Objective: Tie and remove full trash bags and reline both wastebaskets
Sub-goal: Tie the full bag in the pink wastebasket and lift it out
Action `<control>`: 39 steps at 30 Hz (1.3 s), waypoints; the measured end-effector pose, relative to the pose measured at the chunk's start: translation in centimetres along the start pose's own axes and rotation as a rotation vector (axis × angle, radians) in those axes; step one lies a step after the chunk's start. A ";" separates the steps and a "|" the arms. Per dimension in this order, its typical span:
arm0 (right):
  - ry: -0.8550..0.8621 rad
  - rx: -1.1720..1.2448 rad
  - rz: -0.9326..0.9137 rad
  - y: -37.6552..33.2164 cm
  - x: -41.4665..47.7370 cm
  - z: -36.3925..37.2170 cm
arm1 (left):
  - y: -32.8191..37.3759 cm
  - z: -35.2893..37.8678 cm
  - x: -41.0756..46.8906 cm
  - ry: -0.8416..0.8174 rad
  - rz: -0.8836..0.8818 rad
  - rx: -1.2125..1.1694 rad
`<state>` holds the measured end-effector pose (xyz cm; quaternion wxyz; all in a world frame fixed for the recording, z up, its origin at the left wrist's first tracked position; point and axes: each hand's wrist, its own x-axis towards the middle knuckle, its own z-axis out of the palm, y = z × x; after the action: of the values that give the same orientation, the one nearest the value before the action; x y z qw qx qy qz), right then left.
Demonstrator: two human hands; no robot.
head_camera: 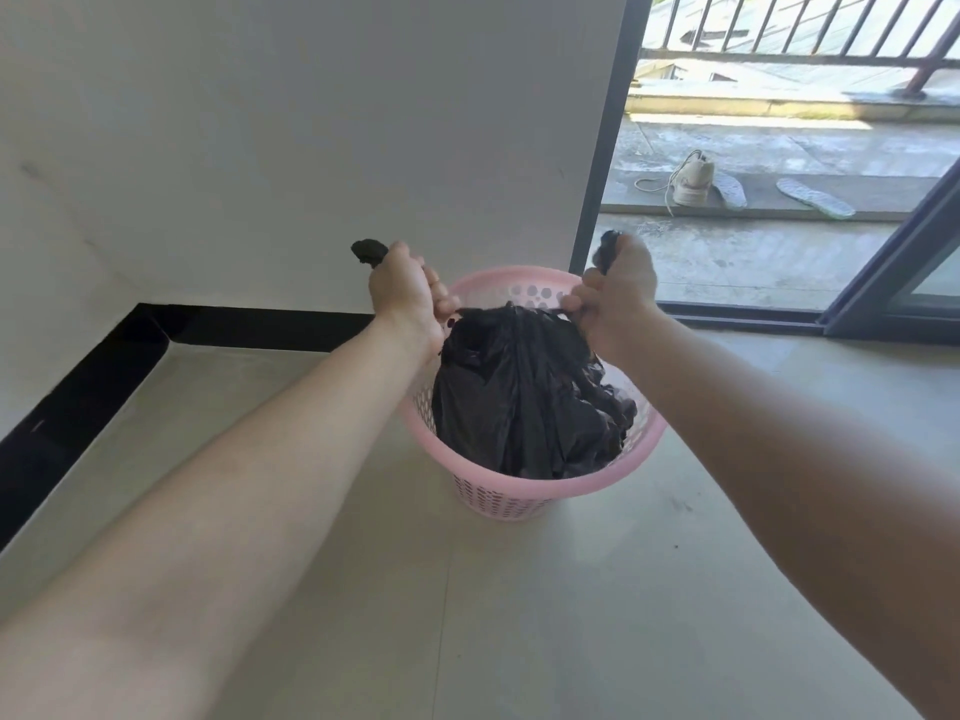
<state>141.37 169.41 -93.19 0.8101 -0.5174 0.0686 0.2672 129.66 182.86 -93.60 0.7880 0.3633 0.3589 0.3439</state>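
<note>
A pink perforated wastebasket (524, 493) stands on the tiled floor near the wall. A full black trash bag (524, 402) fills it and rises above the rim. My left hand (402, 291) is closed on one gathered end of the bag, and a black tuft sticks out above my fist. My right hand (618, 293) is closed on the other end in the same way. The two ends are drawn apart over the top of the bag, with a tight twist of plastic between my hands.
A white wall with a black skirting board (104, 376) runs behind and to the left. To the right, an open sliding door frame (893, 272) leads to a balcony with a shoe (691, 181), two insoles and a metal railing (810, 28).
</note>
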 end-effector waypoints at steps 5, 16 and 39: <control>0.118 -0.384 -0.099 -2.6 2.2 -4.9 | -0.5 -2.9 1.7 -0.021 0.300 0.550; 0.245 -0.822 -0.376 -3.6 2.3 -7.9 | -2.6 -2.0 1.7 -0.129 0.370 0.730; -0.010 -1.443 -0.002 -3.8 2.2 -5.6 | -1.3 0.7 0.4 -0.432 -0.200 1.365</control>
<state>146.08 164.04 -93.54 0.2672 -0.9223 -0.1292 0.2474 130.80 182.35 -94.51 0.4664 0.7998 0.3615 -0.1103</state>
